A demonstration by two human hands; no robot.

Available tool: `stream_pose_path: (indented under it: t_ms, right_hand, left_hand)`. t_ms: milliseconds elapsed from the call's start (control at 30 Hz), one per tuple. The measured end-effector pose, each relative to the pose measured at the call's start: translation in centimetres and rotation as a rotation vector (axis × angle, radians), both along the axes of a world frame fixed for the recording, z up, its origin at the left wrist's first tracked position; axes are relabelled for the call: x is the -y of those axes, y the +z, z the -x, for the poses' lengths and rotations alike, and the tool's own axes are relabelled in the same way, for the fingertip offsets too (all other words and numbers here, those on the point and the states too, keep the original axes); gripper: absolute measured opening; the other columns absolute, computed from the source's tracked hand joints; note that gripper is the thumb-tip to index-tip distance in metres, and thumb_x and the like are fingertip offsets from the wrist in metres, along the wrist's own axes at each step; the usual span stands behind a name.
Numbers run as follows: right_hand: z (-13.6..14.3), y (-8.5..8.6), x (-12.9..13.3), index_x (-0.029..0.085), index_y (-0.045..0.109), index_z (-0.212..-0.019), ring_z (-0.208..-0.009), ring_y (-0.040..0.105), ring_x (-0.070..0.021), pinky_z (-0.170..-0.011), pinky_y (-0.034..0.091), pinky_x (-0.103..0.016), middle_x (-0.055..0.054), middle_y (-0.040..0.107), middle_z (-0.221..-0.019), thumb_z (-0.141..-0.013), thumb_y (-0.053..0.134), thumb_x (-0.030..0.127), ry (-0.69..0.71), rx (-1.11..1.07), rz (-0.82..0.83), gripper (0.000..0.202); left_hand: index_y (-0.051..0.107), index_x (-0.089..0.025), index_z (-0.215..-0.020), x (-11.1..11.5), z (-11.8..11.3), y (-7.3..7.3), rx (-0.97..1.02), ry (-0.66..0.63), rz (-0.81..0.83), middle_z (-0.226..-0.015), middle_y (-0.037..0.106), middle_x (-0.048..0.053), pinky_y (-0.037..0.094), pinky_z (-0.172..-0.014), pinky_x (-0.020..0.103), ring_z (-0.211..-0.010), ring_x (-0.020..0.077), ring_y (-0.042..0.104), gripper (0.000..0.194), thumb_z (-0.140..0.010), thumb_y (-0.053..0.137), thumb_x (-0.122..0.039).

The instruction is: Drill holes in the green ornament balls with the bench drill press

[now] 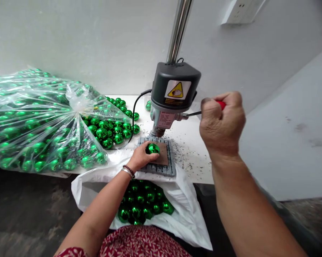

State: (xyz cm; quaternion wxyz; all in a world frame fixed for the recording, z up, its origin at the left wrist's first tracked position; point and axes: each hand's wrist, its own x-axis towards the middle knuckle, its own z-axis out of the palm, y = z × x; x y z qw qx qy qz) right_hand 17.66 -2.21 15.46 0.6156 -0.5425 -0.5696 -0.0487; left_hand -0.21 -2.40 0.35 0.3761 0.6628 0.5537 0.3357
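A shiny green bauble [152,148] rests on a brown board [163,157] on the slotted base [158,170] of a small drill press [176,85]. My left hand [143,156] is closed around the bauble's left and near side, with the thumb in front. Just above the bauble is the thin drill bit [157,140]; whether it touches is too small to tell. My right hand [222,123] is wrapped round the red knob [221,104] of the feed lever, to the right of the drill head.
A clear plastic bag [82,103] of green baubles lies at left, with loose baubles [107,132] beside it. Below the table edge, a white sack [186,205] holds more baubles. Dark shavings litter the white table [197,157]. A black cable [135,107] hangs left of the drill.
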Motion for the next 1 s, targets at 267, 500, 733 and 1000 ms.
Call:
stream_pose_path:
  t_ms: [267,500,733,1000]
  right_hand:
    - [0.6,0.6,0.0,0.019,0.045,-0.075,-0.059,0.040,-0.0064,-0.060,0.034,-0.025,0.005,0.048,-0.066,-0.075,0.060,0.013,-0.095,-0.082,0.087,0.016]
    - [0.4,0.2,-0.1,0.019,0.048,-0.079,-0.059,0.041,-0.0061,-0.060,0.036,-0.025,0.004,0.051,-0.068,-0.075,0.058,0.022,-0.051,-0.073,0.030,0.012]
    - [0.2,-0.1,-0.2,0.019,0.048,-0.077,-0.060,0.042,-0.0052,-0.059,0.037,-0.024,0.003,0.052,-0.068,-0.074,0.057,0.030,-0.031,-0.067,-0.029,0.015]
    - [0.3,-0.5,-0.2,0.018,0.048,-0.080,-0.062,0.044,-0.0062,-0.061,0.040,-0.024,0.002,0.054,-0.072,-0.075,0.056,0.034,-0.007,-0.076,-0.064,0.018]
  left_hand:
    - [0.064,-0.017,-0.124,2.0,6.1,1.2,-0.104,-0.048,-0.022,-0.111,0.070,0.008,0.050,-0.079,0.030,-0.083,0.0177,0.062,0.048,-0.085,0.060,-0.045]
    - [0.056,-0.010,-0.128,-2.6,9.0,2.3,-0.733,0.415,0.036,-0.126,0.063,0.023,0.048,-0.095,0.041,-0.116,0.0331,0.062,0.043,-0.088,0.052,-0.024]
    - [0.050,-0.015,-0.133,-4.4,8.3,1.0,-0.872,0.376,0.155,-0.125,0.063,0.024,0.051,-0.088,0.046,-0.111,0.0364,0.065,0.051,-0.088,0.054,-0.039]
    - [0.045,-0.020,-0.130,-0.6,7.4,1.7,-0.015,0.376,0.049,-0.115,0.066,0.012,0.053,-0.086,0.038,-0.105,0.0265,0.067,0.058,-0.081,0.062,-0.045]
